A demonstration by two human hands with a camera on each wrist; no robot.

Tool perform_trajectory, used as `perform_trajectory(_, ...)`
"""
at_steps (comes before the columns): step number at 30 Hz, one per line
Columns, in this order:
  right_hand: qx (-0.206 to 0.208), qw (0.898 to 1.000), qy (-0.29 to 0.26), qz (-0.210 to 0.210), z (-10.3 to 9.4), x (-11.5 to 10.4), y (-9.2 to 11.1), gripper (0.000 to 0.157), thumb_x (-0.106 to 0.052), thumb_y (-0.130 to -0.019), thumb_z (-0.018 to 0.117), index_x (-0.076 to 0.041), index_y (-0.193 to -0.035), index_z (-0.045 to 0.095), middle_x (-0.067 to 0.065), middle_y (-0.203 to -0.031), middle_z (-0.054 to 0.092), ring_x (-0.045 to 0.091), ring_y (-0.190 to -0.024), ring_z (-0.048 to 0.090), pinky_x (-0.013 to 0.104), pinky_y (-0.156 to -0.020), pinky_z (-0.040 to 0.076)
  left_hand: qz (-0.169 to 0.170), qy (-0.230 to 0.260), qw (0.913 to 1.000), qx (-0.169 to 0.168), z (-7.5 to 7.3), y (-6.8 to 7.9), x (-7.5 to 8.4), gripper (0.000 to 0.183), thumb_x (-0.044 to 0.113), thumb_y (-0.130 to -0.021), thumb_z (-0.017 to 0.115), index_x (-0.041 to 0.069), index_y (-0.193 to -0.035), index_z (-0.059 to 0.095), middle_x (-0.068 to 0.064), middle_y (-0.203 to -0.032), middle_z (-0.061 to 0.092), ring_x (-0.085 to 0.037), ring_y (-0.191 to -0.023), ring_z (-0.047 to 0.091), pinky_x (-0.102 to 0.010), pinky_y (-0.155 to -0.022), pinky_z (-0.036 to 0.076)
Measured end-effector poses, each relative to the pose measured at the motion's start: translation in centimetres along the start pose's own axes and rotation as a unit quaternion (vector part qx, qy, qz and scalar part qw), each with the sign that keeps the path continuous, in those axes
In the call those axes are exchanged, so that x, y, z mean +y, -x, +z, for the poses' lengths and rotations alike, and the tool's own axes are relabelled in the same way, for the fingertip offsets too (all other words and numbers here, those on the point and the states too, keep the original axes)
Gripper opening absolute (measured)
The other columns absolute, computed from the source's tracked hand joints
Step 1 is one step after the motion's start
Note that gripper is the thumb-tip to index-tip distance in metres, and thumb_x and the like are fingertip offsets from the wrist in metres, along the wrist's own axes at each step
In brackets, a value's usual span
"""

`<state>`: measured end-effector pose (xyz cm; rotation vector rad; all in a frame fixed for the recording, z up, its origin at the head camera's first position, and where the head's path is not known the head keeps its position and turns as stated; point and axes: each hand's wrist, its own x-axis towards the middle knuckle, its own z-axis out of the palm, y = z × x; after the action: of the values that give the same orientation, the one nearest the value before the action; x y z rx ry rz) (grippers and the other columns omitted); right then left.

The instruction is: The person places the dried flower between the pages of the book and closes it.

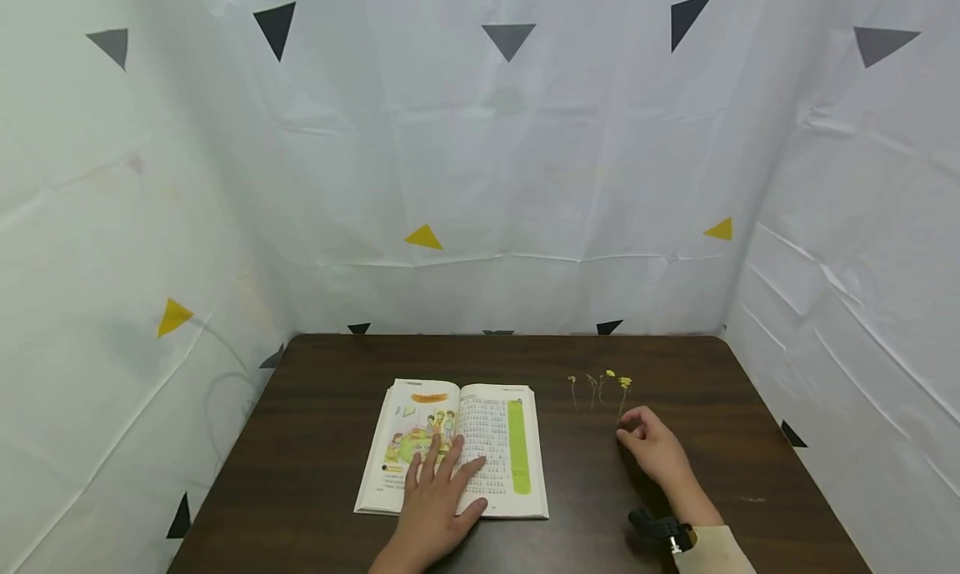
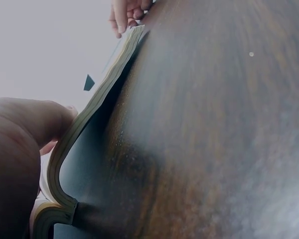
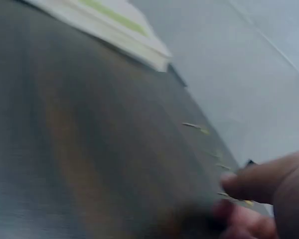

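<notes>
An open book (image 1: 525, 449) with a picture page and a text page lies on the dark wooden table (image 1: 315, 407). Across its lower middle rests my left hand (image 1: 435, 507), fingers spread over both pages. Several thin-stemmed dried flowers (image 1: 625, 382) with small yellow heads lie in a row right of the book. At the lower end of the rightmost stem is my right hand (image 1: 656, 449), its thumb and forefinger apart on either side of that stem (image 3: 223, 194) in the blurred right wrist view. The left wrist view shows the book's page edges (image 2: 65, 144) beside the left thumb.
White cloth (image 1: 510, 157) with black, grey and yellow triangles hangs behind the table and on both sides. A black strap with a small device (image 1: 660, 528) is worn on the right wrist.
</notes>
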<state>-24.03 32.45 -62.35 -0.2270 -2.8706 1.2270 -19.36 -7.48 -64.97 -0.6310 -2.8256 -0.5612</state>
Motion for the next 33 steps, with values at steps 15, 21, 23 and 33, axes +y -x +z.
perform_trajectory(15, 0.011, 1.0, -0.006, 0.015, 0.4, -0.7, 0.5, 0.032, -0.03, -0.099, 0.064, -0.016, -0.127, 0.062, 0.005, -0.084, 0.059, 0.017, -0.054, 0.049, 0.031, -0.049, 0.041, 0.003, -0.003, 1.0, 0.008, 0.1, 0.2, -0.7, 0.055, 0.062, -0.093, 0.058, 0.044, -0.144, 0.051, -0.002, -0.167, 0.032, -0.039, -0.157, 0.016, -0.067, -0.117, 0.013)
perform_trajectory(21, 0.009, 1.0, -0.006, 0.019, 0.3, -0.7, 0.2, 0.039, -0.031, -0.1, 0.063, -0.016, -0.136, 0.057, 0.005, -0.085, 0.059, 0.017, -0.051, 0.05, 0.032, -0.047, 0.044, 0.004, -0.004, 0.9999, 0.012, 0.1, 0.1, -0.8, 0.054, 0.062, -0.093, 0.058, 0.044, -0.144, 0.051, -0.002, -0.166, 0.033, -0.039, -0.157, 0.016, -0.067, -0.117, 0.013)
perform_trajectory(23, 0.005, 0.999, -0.01, 0.03, 0.2, -0.8, 0.1, 0.041, -0.032, -0.101, 0.062, -0.013, -0.136, 0.055, 0.005, -0.085, 0.061, 0.018, -0.049, 0.052, 0.033, -0.047, 0.046, 0.005, -0.004, 0.9999, 0.011, 0.1, 0.0, -0.8, 0.054, 0.062, -0.093, 0.058, 0.044, -0.144, 0.051, -0.002, -0.167, 0.033, -0.039, -0.157, 0.016, -0.067, -0.117, 0.013)
perform_trajectory(33, -0.016, 0.997, 0.06, 0.038, -0.5, -1.3, -0.5, 0.046, -0.034, -0.103, 0.055, -0.02, -0.146, 0.045, 0.002, -0.062, 0.057, 0.022, -0.045, 0.058, 0.036, -0.047, 0.048, 0.004, -0.002, 1.0, -0.003, 0.5, -0.1, -0.6, 0.055, 0.064, -0.093, 0.055, 0.044, -0.144, 0.05, -0.001, -0.167, 0.031, -0.037, -0.158, 0.012, -0.067, -0.117, 0.011)
